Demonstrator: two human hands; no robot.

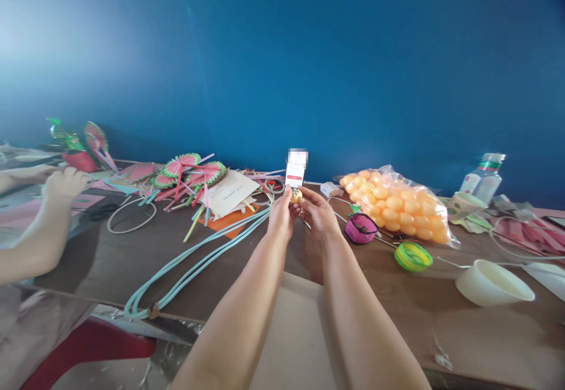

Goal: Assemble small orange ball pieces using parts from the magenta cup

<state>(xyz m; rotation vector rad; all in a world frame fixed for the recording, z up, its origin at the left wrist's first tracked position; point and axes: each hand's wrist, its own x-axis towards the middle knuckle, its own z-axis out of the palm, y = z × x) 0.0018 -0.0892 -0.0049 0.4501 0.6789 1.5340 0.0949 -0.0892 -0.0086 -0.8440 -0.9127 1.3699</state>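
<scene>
My left hand [280, 215] and my right hand [318, 213] meet over the middle of the table, fingers closed. Between their fingertips is a small yellow thing [295, 194] with pale marks, too small to name. A phone [295, 173] with a lit white screen and a red button stands upright just beyond the fingertips; whether it is propped or held I cannot tell. To the right of my right hand lies a purple mesh pouch [361, 229] with a green tip. Bundled pale blue tubes [200, 255] run up to beside my left hand.
At right are a clear bag of orange balls [399, 207], a green-yellow ring-shaped coil [413, 256], a white bowl [492, 284] and a bottle [485, 178]. Paper watermelon fans [207, 173] and sheets [227, 193] lie at left. Another person's hands [64, 183] work at far left.
</scene>
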